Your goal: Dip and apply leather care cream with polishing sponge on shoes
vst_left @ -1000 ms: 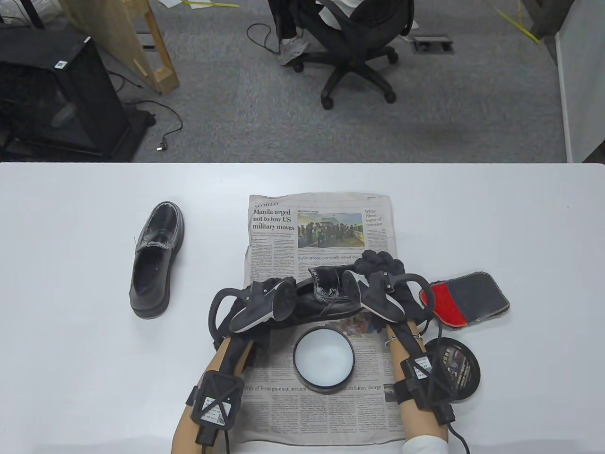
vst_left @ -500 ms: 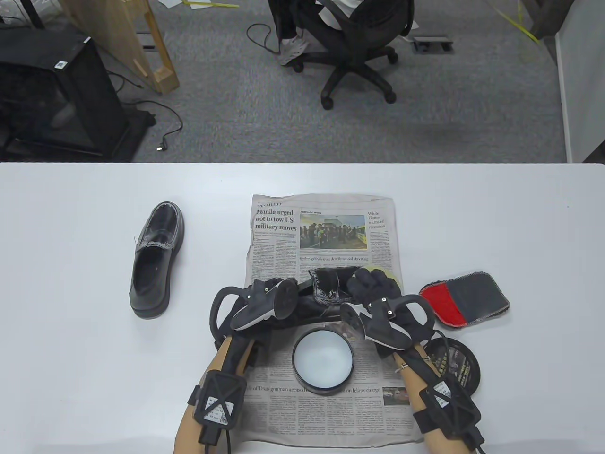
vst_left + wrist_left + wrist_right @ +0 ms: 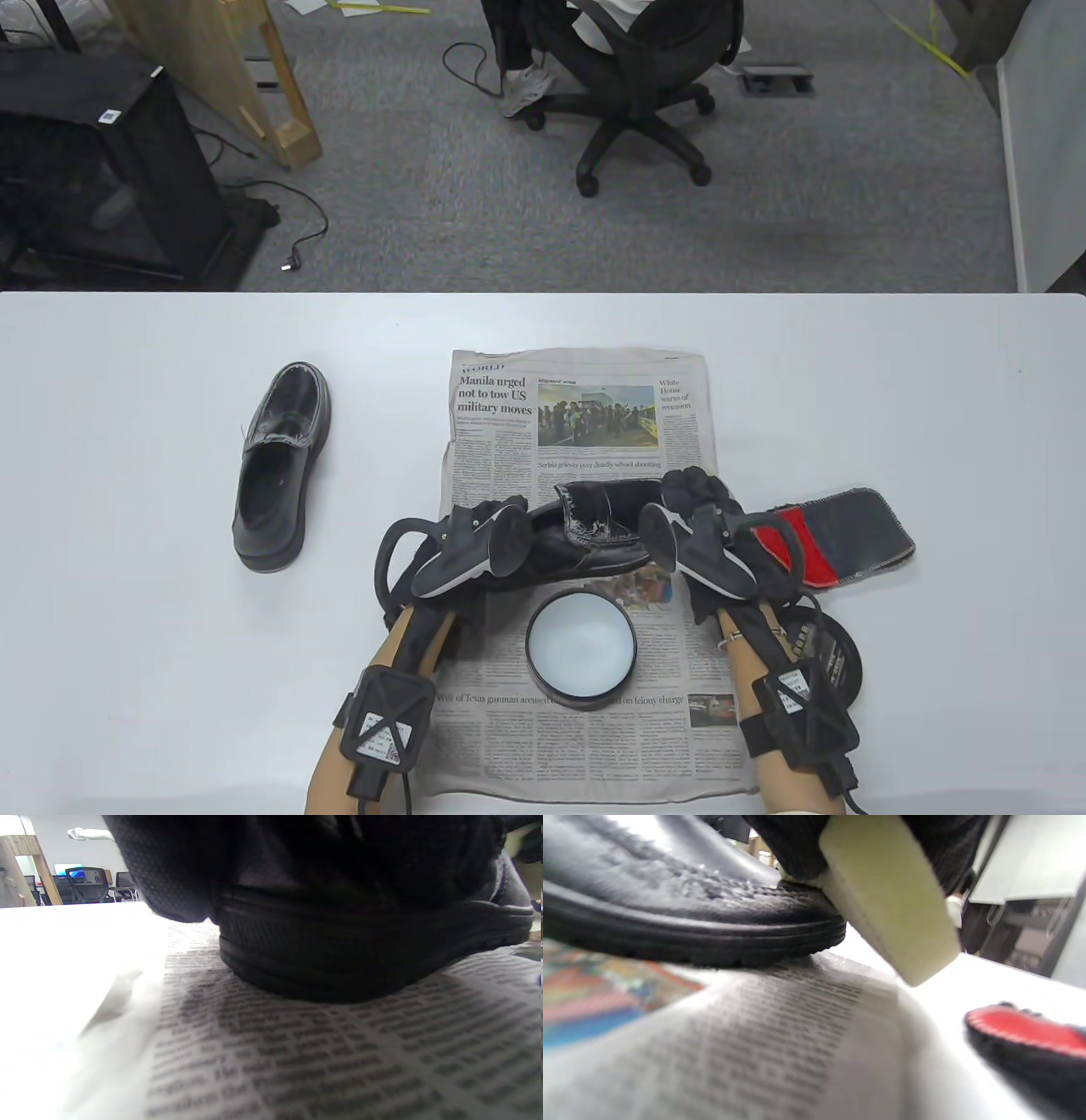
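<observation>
With cream seemingly streaked on the shoe [image 3: 594, 531] on the newspaper [image 3: 577, 407], the right hand [image 3: 700, 501] pinches the sponge [image 3: 886, 895] against its toe while the left hand [image 3: 462, 548] steadies its heel, grip unclear; the second shoe [image 3: 280, 467] waits.

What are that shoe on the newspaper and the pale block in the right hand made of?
The shoe looks like glossy black leather with a ribbed, rubber-like sole; white cream smears show on its upper. The block looks like matte, pale yellow foam sponge. The right hand grips it.
</observation>
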A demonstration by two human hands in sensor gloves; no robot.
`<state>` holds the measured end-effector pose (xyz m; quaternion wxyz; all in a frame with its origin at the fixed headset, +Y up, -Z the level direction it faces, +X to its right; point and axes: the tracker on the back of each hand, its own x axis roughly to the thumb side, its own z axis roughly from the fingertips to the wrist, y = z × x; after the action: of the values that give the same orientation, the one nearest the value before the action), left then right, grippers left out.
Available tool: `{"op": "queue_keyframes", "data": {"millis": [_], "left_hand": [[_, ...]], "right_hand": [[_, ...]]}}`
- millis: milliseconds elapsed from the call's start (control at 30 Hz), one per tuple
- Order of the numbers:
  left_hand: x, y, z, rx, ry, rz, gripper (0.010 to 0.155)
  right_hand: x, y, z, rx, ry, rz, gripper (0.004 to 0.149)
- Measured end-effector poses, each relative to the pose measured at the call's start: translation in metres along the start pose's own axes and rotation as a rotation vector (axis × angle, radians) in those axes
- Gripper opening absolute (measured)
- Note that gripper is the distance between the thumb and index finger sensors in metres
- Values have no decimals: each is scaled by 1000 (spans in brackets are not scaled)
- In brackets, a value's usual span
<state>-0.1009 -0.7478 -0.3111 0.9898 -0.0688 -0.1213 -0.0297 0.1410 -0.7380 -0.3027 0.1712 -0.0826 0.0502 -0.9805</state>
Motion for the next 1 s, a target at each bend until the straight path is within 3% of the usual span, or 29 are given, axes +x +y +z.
{"op": "queue_keyframes", "data": {"millis": [167, 300, 467, 600, 767, 900, 1000], "left_hand": [[-1, -1, 0, 3, -8, 28, 88], [-1, -1, 0, -3, -13, 34, 86], [-3, -2, 0, 0, -14, 45, 87], [-2, -1, 1, 8, 1, 26, 87], [-2, -1, 1, 13, 14, 16, 86], [-1, -1, 1, 12, 15, 21, 86], [-1, -1, 1, 11, 7, 25, 85]], "right_hand": [[18, -17, 17, -83, -97, -72, 50], [34, -26, 1, -102, -128, -177, 49], [23, -15, -30, 19, -18, -313, 49], [8, -6, -34, 88, 57, -283, 49], [-3, 1, -15, 108, 49, -172, 51], [12, -4, 10, 65, -54, -48, 51], [26, -15, 19, 29, -131, -66, 50]]}}
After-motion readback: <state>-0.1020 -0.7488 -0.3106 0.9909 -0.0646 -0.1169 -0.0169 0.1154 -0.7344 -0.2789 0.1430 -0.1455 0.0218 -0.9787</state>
